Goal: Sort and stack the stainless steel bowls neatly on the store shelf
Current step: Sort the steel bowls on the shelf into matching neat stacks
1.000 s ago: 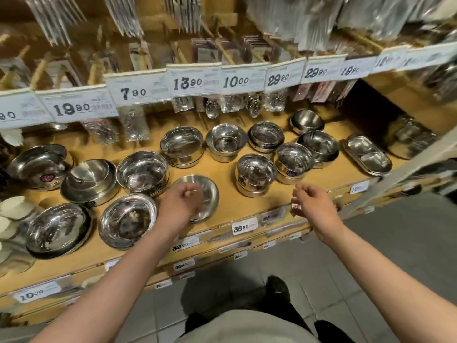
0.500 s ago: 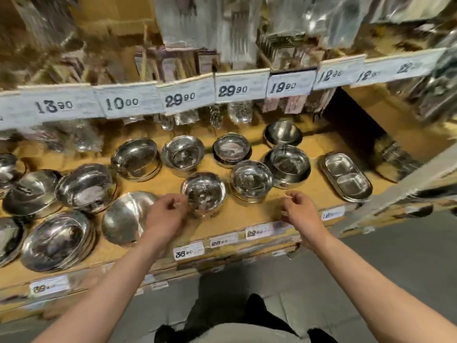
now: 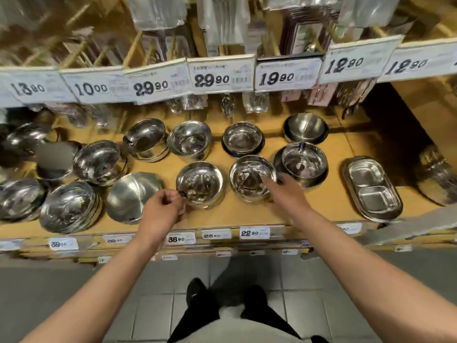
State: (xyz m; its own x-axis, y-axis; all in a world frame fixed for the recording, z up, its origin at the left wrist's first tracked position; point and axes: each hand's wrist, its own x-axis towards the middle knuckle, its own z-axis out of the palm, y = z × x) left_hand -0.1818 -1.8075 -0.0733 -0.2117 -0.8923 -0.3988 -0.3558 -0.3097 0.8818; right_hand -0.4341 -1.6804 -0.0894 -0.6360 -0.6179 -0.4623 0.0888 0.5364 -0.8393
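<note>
Both hands reach over the front edge of a wooden store shelf (image 3: 247,214) that carries many shiny steel bowls. Left hand (image 3: 162,210) has its fingers curled, pinching the near rim of a deep steel bowl (image 3: 200,184) at the front of the shelf. Right hand (image 3: 284,191) stretches forward with its fingers fairly straight and blurred; their tips lie at the right rim of a second deep bowl (image 3: 252,178), just beside the first, and no clear hold shows.

Behind these two, a back row holds a tilted bowl (image 3: 144,138), a wide bowl (image 3: 190,141), a dark-rimmed bowl (image 3: 243,139) and a rounder bowl (image 3: 305,128). Another deep bowl (image 3: 304,162) stands just right of the second one, near the right hand. An overturned bowl (image 3: 133,195) lies beside the left hand, its dull underside up. Farther left are stacks of shallower bowls (image 3: 70,206), some leaning. To the right, well apart from the bowls, sits an oval divided tray (image 3: 373,189) with two compartments.

White price tags (image 3: 220,75) hang in a row along the shelf above, with packaged goods blurred behind them. Smaller price labels (image 3: 254,232) line the front edge of the shelf. Below, grey floor tiles (image 3: 153,318) and the person's dark shoes (image 3: 195,292) are visible.
</note>
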